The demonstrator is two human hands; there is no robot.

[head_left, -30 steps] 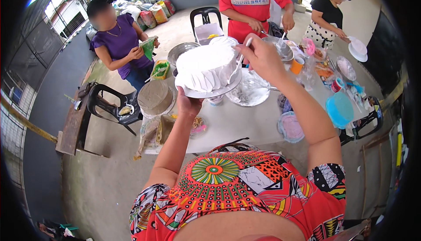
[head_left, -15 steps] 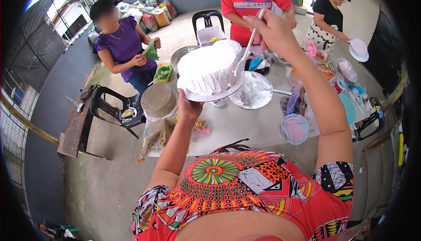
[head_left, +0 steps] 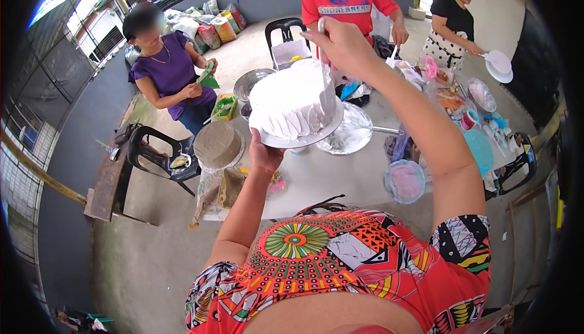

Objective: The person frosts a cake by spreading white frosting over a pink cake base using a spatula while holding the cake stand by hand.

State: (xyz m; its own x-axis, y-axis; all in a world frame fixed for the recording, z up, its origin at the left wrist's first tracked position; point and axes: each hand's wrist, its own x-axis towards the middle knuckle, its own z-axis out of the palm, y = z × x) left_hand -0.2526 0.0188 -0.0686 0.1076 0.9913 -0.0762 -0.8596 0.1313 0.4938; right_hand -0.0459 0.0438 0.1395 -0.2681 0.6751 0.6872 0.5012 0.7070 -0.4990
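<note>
A cake covered in white icing (head_left: pixel 289 100) sits on a round white cake board (head_left: pixel 304 139), raised above the table. From below, my left hand (head_left: pixel 266 154) grips the near left edge of the board. My right hand (head_left: pixel 347 45) is closed on an icing spatula (head_left: pixel 321 25), at the cake's far right side. The spatula's end shows above my fingers; most of its blade is hidden by the hand and the cake. On the near side, the icing has uneven upright ridges.
Below lies the table (head_left: pixel 340 179), bearing a pan smeared with white (head_left: pixel 350 128), a grey-brown round cake (head_left: pixel 218 144), a green-filled tub (head_left: pixel 225 107) and a pink-and-blue round item (head_left: pixel 406 181). Three people stand around it. A black chair (head_left: pixel 164 154) is at left.
My right hand has moved left and slightly away along the cake's side, and the spatula now stands more upright. The cake has shifted slightly right. The person in red has lowered a hand.
</note>
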